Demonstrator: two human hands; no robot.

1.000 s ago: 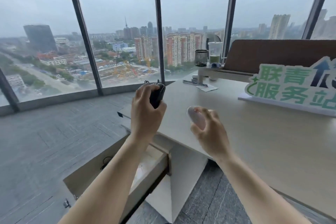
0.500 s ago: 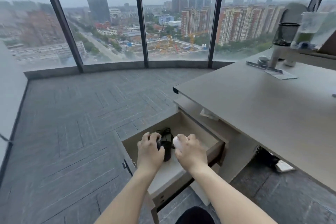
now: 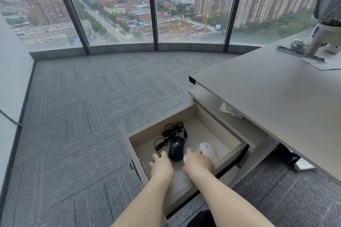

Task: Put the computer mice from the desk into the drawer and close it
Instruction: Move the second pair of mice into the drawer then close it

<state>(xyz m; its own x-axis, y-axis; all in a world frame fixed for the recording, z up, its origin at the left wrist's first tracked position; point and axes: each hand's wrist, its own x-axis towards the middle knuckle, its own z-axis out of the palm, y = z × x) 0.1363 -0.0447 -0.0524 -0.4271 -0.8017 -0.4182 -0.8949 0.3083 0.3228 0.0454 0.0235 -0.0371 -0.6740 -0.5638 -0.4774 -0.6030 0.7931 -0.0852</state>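
The beige drawer (image 3: 186,118) under the desk stands pulled out. A black wired mouse (image 3: 176,148) lies on its floor with its cable (image 3: 172,131) coiled behind it. To its right lies a white mouse (image 3: 207,150). My left hand (image 3: 161,167) hovers just left of the black mouse, fingers spread and apart from it. My right hand (image 3: 198,163) rests with loose fingers over the near end of the white mouse, most of which shows.
The grey desk top (image 3: 267,94) runs off to the right above the drawer, with a metal strip and a mesh cup at its far end. Grey carpet tiles (image 3: 83,107) lie to the left, and tall windows stand beyond.
Both hands carried the mice from desk height down into the drawer. The black mouse now lies free of my left hand, and my right hand has slid back off the white mouse.
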